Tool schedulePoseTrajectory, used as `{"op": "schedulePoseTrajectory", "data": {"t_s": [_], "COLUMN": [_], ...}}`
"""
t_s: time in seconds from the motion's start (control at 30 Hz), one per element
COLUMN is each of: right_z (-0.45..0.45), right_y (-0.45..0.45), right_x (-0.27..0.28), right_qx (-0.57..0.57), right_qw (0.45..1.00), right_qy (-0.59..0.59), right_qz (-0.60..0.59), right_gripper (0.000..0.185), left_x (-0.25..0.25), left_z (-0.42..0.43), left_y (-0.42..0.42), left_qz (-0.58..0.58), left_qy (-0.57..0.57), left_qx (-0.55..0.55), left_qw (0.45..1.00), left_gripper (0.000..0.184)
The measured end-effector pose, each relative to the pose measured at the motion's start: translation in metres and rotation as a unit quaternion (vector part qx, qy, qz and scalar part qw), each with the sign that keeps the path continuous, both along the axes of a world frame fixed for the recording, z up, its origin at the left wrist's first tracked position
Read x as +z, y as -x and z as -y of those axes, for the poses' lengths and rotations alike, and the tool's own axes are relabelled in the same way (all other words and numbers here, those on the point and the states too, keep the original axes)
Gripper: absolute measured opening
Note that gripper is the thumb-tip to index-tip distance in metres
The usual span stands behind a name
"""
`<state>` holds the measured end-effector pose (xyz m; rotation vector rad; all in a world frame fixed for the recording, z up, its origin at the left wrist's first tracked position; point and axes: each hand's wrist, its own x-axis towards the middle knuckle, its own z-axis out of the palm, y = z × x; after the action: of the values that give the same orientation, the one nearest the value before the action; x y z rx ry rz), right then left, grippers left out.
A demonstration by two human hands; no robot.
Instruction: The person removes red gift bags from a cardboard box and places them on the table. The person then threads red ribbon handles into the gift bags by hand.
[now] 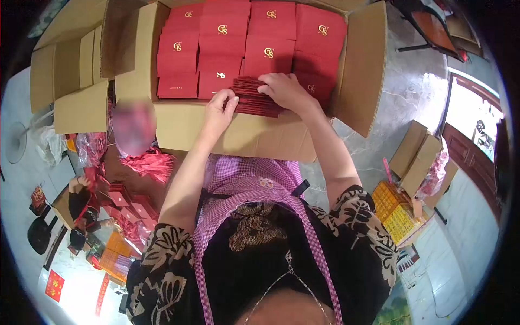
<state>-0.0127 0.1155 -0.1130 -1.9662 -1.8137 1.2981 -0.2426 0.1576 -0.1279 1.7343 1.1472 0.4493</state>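
The bundle of red envelopes (255,102) lies between the fingers, edges running crosswise, the left hand (219,111) narrowly pinching its left end, the right hand (290,92) gripping its right.

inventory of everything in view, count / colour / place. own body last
Carton: 1, brown, open, in front
Packets: many, red with gold print, rows in the carton
Stack: 1, red, at the carton's near edge, between the hands
Left carton: 1, brown, upper left
Tassels: bunch, red, left
Red pile: many pieces, red, lower left
Signs: at least 2, red, lower left
Co-worker: 1, dark top, left
Chair: 1, brown and black, upper right
Yellow packs: several, yellow, right
Apron: 1, purple check, on the wearer
Left hand: 1, bare, at the stack's left end
Right hand: 1, bare, on the stack's right part
Edges: too small or blurred to itemise
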Motion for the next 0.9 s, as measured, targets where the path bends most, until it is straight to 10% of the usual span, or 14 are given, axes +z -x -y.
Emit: {"op": "schedulePoseTrajectory", "data": {"t_s": [0.23, 0.5, 0.77, 0.9], "right_z": [0.019, 0.008, 0.004, 0.005], "right_y": [0.020, 0.029, 0.024, 0.034], "right_x": [0.022, 0.002, 0.090, 0.118], "right_qx": [0.037, 0.009, -0.073, -0.119], "right_qw": [0.995, 0.979, 0.996, 0.992], "right_qy": [-0.081, -0.186, -0.059, 0.009], "right_qz": [0.049, 0.079, -0.013, 0.039], "right_gripper": [0.066, 0.040, 0.048, 0.055], "left_x": [0.001, 0.017, 0.084, 0.054], "left_z": [-0.002, 0.004, -0.022, 0.034], "left_y": [-0.009, -0.006, 0.220, 0.376], "left_qz": [0.030, 0.047, -0.084, -0.069], "left_qy": [0.036, 0.026, 0.028, 0.007], "left_qx": [0.087, 0.096, -0.017, 0.261], "left_qw": [0.995, 0.994, 0.996, 0.963], "left_gripper": [0.019, 0.049, 0.031, 0.027]}}
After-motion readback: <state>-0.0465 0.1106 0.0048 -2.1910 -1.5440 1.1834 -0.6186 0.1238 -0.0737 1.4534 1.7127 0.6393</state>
